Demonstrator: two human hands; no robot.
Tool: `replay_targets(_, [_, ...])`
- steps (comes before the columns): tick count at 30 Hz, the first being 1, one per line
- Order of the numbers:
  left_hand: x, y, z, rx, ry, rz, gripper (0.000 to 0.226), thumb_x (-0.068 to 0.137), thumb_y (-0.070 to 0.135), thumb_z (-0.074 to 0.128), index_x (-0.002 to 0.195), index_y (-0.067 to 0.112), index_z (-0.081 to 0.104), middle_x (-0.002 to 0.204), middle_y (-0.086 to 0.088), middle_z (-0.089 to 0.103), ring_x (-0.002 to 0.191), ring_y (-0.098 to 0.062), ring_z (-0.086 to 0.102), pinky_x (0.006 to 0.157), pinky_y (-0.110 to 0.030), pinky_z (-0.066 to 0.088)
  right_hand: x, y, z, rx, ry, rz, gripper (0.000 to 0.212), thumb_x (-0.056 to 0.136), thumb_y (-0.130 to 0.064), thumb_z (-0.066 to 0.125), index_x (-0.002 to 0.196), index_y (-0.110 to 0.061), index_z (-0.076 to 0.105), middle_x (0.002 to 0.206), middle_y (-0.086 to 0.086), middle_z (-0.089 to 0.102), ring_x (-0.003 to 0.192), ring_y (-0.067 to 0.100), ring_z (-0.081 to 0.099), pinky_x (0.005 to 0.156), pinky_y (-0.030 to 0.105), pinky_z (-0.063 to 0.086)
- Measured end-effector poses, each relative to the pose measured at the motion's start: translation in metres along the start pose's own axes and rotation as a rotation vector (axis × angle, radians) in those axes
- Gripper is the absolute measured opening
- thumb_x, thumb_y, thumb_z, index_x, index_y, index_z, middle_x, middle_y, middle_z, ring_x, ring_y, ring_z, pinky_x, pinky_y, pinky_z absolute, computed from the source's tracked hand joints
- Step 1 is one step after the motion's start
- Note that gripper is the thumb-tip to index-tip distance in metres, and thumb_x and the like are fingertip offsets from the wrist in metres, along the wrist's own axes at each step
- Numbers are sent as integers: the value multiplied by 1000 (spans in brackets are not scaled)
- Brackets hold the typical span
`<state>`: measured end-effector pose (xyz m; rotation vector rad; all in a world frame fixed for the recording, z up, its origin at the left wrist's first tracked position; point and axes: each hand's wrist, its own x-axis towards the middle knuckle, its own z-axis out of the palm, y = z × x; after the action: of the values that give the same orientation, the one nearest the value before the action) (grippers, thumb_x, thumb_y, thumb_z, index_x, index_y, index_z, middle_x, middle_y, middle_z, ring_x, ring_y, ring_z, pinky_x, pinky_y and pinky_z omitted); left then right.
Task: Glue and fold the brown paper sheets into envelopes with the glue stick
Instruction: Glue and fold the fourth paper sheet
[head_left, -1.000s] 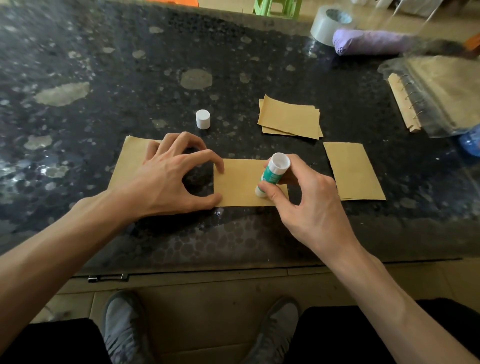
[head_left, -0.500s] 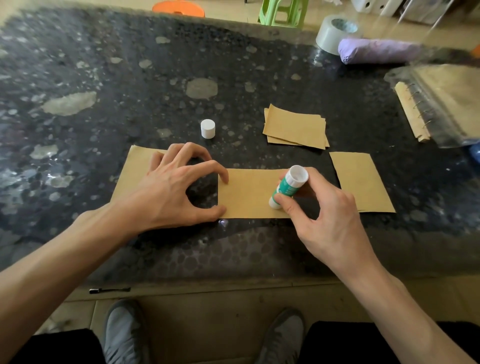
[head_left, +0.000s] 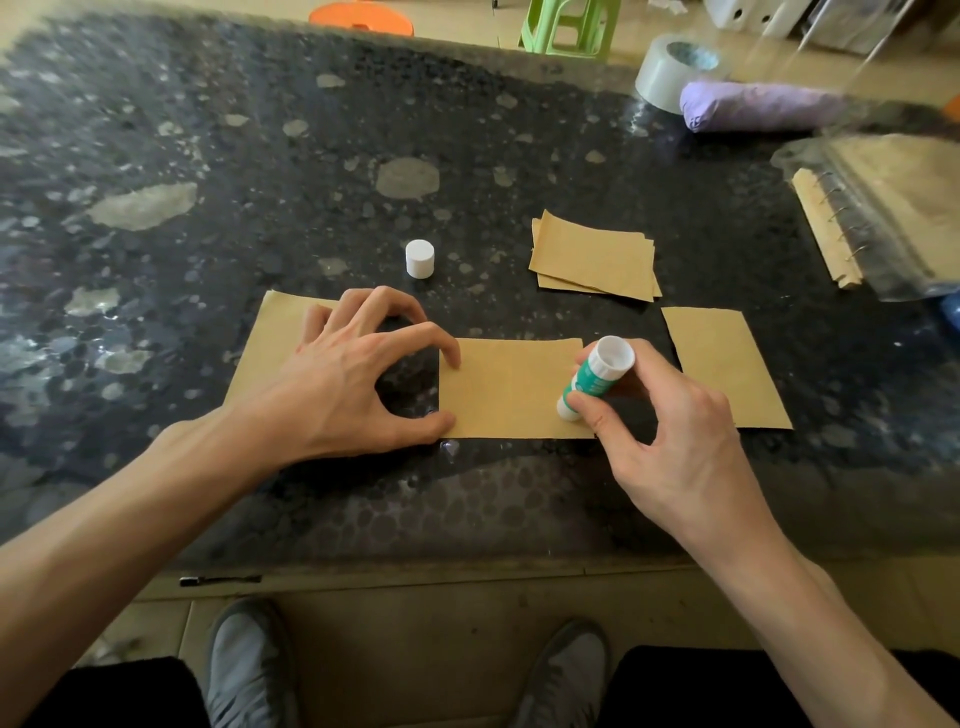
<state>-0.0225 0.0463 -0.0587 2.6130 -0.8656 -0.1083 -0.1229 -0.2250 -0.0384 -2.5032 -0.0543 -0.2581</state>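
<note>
- Glue stick (head_left: 597, 382): green label, its writing too small to read; it leans with the white end up and to the right, tip down on the right edge of the brown sheet (head_left: 509, 389).
- Sheet lies flat on the worktop (head_left: 260, 156), long axis left to right.
- Right-hand grip (head_left: 670, 431): thumb and fingers curled round the stick.
- Left-hand grip (head_left: 353, 379): arched, empty, index fingertip and thumb pressing the sheet's left edge.
- White cap (head_left: 420, 258) stands upright behind.

The desk (head_left: 208, 130) is seen from a head-worn camera, close above, aimed forward and down toward 12 o'clock.
</note>
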Motion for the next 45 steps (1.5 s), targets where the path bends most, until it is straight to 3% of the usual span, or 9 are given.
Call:
replay_targets(14, [0,-1,2,-5,-1,1,58,71,83,53,122,57,53,128,22,34,135,-7,26,107,-33,16,-3,4,-6,-26,13,-7,41,93,-39,67,127,-15,63,112,-7,68,100,3,61,85,0,42])
replay_targets(18, [1,-2,1,-6,-20,-1,60,70,85,52,124,57,52,130,21,32,137,-8,23,107,-33,14,-1,6,-11,236,108,60,32,94,-32,69,123,-19,66,114,-12,70,109,4,67,90,15,54])
replay_targets(22, [1,-1,0,-10,-19,-3,59,70,84,51,123,57,52,130,21,32,137,-8,23,106,-33,16,9,2,-20,499,301,74,29,101,-22,66,124,-7,64,119,6,69,112,12,68,91,20,55])
replay_targets(24, [1,-1,0,-8,-23,-2,59,70,84,51,123,57,52,130,21,33,137,-8,24,106,-33,16,12,0,-22,528,320,67,30,101,-22,67,126,-5,64,118,5,68,111,10,68,91,21,54])
replay_targets(28, [0,-1,-1,-5,-25,-1,60,70,85,50,124,57,51,130,20,33,137,-9,23,106,-33,16,12,-6,-11,542,159,40,35,94,-22,72,128,-15,66,115,-10,72,111,8,70,91,19,55])
replay_targets(32, [0,-1,0,-8,-16,-2,61,70,85,50,124,56,53,129,19,34,136,-9,25,105,-33,16,12,-14,7,472,-6,10,42,95,-19,73,135,-17,63,122,-8,71,117,10,68,99,27,57])
replay_targets(36, [1,-2,2,-4,-13,-3,59,72,84,53,124,57,52,130,18,35,136,-10,26,105,-35,19,15,-20,20,368,-121,-8,39,97,-30,71,134,-27,60,124,-20,66,123,0,61,102,25,54])
replay_targets(42, [1,-2,2,1,-8,-7,58,72,83,54,124,56,52,130,17,35,135,-11,26,106,-35,20,19,-26,26,205,6,-14,46,88,-50,75,127,-28,66,116,-21,66,111,-1,62,90,11,51])
replay_targets(45, [1,-2,2,-1,-14,-8,60,71,84,53,124,55,52,131,17,35,135,-11,26,106,-35,19,18,-26,23,158,-51,-19,51,88,-53,68,130,-25,67,118,-19,67,112,-4,62,92,10,50])
